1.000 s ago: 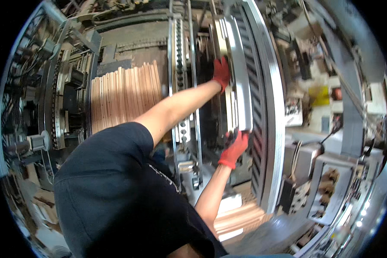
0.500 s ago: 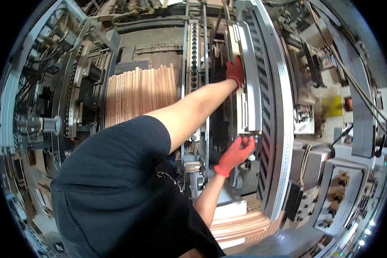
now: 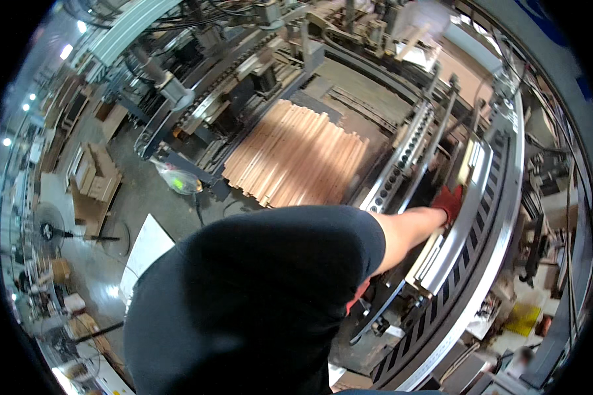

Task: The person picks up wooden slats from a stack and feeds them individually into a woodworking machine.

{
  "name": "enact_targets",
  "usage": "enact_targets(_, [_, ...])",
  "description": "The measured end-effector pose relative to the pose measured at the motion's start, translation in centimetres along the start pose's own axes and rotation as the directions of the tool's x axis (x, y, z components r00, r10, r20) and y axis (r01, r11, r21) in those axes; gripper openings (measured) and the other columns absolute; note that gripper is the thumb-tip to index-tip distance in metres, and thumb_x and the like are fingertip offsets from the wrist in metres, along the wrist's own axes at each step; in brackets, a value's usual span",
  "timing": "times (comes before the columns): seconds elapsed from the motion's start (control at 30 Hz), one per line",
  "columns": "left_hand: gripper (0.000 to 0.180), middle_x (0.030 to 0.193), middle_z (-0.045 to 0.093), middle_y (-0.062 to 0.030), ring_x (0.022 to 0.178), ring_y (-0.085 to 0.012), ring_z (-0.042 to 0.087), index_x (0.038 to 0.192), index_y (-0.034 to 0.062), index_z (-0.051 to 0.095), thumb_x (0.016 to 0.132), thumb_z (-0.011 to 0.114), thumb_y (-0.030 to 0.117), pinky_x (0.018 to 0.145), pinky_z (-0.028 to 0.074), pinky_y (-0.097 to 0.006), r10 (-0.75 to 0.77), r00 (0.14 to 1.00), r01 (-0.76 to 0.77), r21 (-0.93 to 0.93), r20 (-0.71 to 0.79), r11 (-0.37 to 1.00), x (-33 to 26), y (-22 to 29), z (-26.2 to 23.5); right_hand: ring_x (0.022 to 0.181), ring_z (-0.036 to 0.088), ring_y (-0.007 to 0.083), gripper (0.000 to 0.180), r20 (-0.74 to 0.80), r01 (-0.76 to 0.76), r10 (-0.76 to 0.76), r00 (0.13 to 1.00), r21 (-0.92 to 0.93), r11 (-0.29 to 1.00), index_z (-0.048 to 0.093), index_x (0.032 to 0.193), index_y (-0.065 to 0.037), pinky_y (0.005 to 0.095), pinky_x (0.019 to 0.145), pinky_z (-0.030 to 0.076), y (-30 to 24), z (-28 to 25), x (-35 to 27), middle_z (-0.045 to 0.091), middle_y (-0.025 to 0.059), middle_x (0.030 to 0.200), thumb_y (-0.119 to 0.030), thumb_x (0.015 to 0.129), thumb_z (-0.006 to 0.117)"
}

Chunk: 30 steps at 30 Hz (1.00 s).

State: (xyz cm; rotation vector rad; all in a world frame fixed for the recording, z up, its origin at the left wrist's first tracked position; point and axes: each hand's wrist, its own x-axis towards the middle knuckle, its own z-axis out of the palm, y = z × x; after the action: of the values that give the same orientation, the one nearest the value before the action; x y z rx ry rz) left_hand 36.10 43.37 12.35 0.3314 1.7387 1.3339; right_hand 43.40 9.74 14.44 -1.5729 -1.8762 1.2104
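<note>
My left hand (image 3: 449, 203), in a red glove, reaches to the right and touches the inner edge of a long silver metal plate (image 3: 464, 224). Its thumb and fingers look spread, over a pale strip (image 3: 427, 258) along that edge; nothing is visibly gripped. Of my right hand (image 3: 357, 297), only a bit of red glove shows past my dark sleeve, below the plate's near end. Its fingers are hidden.
Many wooden strips (image 3: 296, 155) lie side by side on the machine bed to the left. Between them and the plate runs a metal rail with round holes (image 3: 395, 174). A toothed black track (image 3: 471, 247) follows the plate's right side. A plastic bag (image 3: 178, 179) sits by the left frame.
The view has turned, so the machine now slants and more floor shows at left. My left hand stays at the plate's edge. My right hand has become mostly hidden behind my sleeve.
</note>
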Motion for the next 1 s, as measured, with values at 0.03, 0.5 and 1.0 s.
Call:
enact_targets(0.03, [0.083, 0.136, 0.052, -0.0314, 0.126, -0.0452, 0.051, 0.143, -0.0017, 0.04, 0.094, 0.041, 0.065, 0.105, 0.041, -0.049, 0.018, 1.0, -0.018, 0.001, -0.015, 1.0, 0.0, -0.2, -0.5, 0.105, 0.058, 0.046, 0.043, -0.003, -0.01, 0.01, 1.0, 0.02, 1.0, 0.049, 0.126, 0.009, 0.0456, 0.087, 0.045, -0.3, -0.1, 0.2, 0.06, 0.0319, 0.115, -0.025, 0.099, 0.054])
enact_targets(0.5, [0.068, 0.124, 0.059, -0.033, 0.118, -0.0474, 0.056, 0.136, 0.0007, 0.044, 0.096, 0.046, 0.055, 0.1, 0.043, -0.052, -0.021, 0.999, 0.02, -0.023, -0.036, 1.0, -3.1, 1.9, -1.2, 0.101, 0.058, 0.038, 0.039, -0.089, 0.054, -0.049, 0.995, 0.052, 0.997, 0.053, 0.122, 0.007, 0.0419, 0.086, 0.046, -0.9, -1.5, 2.6, 0.062, 0.0265, 0.11, -0.025, 0.1, 0.054])
enact_targets(1.0, [0.068, 0.118, 0.063, -0.0304, 0.107, -0.0464, 0.061, 0.145, 0.0034, 0.037, 0.095, 0.05, 0.047, 0.092, 0.048, -0.052, -0.068, 0.996, 0.058, -0.164, -0.053, 0.985, -3.6, 2.4, -3.0, 0.096, 0.058, 0.0294, 0.034, -0.074, 0.059, -0.063, 0.995, -0.052, 0.997, 0.056, 0.118, 0.005, 0.038, 0.084, 0.047, -2.4, -2.9, 3.6, 0.064, 0.0206, 0.104, -0.024, 0.1, 0.054])
